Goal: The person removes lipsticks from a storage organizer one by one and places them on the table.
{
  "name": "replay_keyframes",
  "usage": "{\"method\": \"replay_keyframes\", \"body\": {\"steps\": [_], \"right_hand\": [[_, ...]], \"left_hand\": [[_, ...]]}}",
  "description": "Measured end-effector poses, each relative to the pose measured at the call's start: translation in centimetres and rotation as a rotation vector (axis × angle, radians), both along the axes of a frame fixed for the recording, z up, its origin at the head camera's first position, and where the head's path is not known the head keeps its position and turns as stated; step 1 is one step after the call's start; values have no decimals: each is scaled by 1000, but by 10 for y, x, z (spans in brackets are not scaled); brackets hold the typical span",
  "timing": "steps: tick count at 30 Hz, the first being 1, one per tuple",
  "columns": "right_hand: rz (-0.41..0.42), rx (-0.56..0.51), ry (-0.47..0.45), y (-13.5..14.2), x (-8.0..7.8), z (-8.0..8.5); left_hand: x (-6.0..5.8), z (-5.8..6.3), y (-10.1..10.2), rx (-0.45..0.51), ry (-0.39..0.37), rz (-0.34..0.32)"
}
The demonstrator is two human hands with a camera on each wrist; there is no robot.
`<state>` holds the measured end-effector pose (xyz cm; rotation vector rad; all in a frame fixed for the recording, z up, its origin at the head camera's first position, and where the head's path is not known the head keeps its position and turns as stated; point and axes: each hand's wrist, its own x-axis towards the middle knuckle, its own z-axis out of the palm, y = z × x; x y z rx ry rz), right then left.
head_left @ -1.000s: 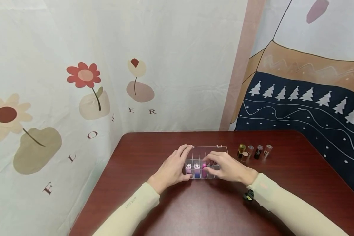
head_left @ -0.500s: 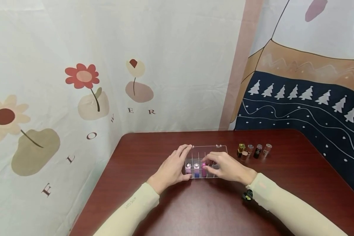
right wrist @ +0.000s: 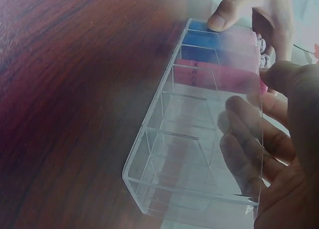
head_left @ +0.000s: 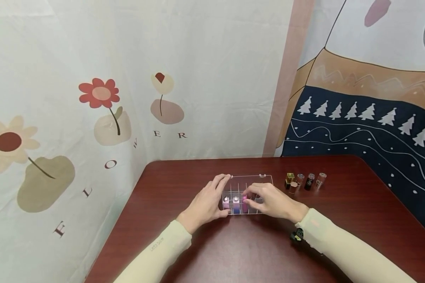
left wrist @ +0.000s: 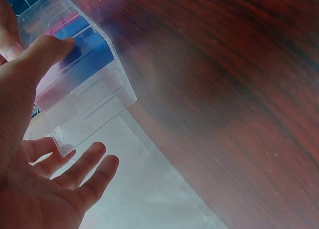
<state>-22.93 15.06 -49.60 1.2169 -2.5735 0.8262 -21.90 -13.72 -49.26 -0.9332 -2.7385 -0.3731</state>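
A clear plastic compartment box (right wrist: 182, 144) stands on the table in front of me. My left hand (head_left: 206, 199) grips its left end, thumb on the front wall and fingers behind. Two tubes with pink tops and blue bases (head_left: 236, 205) fill the leftmost compartments, with jewel-like caps. Beside them, a magenta lipstick tube (right wrist: 214, 78) stands in the third compartment. My right hand (head_left: 275, 199) pinches the top of this tube between thumb and index finger, while its other fingers lie behind the box in the right wrist view. Further compartments to the right hold nothing.
On the brown table (head_left: 205, 251), right of the box, stand several small cosmetic tubes: a gold-topped one (head_left: 289, 179), a short rose-gold-capped one (head_left: 293, 186), a black one (head_left: 309, 182) and clear-capped ones. Printed cloth (head_left: 216, 78) hangs behind the table.
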Motion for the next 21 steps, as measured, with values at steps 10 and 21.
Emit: {"method": "replay_keyframes", "body": {"steps": [10,21], "right_hand": [[-13,11,3,-1,0,0],[-7,-5,21,0,0,-2]], "left_hand": [[0,0,0,-10,6,3],[0,1,1,-7,12,-2]]}}
